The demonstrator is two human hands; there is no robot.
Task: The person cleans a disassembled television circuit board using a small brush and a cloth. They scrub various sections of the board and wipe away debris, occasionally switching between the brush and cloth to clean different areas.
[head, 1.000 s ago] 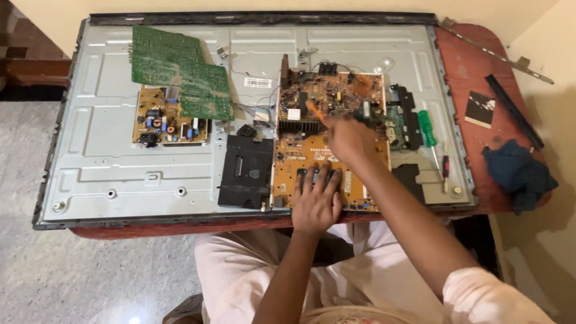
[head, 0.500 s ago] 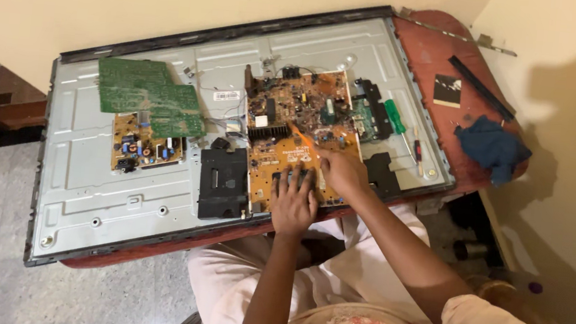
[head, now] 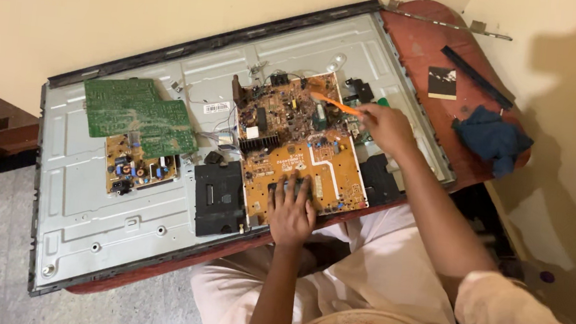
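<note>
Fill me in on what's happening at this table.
A person sits at a red table with an opened flat screen panel lying on it. Their left hand presses flat on the big orange circuit board, while the right hand holds a thin orange tool against its top. A green board lies to the left.

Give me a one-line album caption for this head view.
Left hand steadies an orange circuit board while the right hand holds an orange tool.

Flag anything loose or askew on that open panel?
The green circuit board sits tilted, overlapping the small brown board beneath it, so it looks unmounted. The metal back panel overhangs the red table on the left.
</note>
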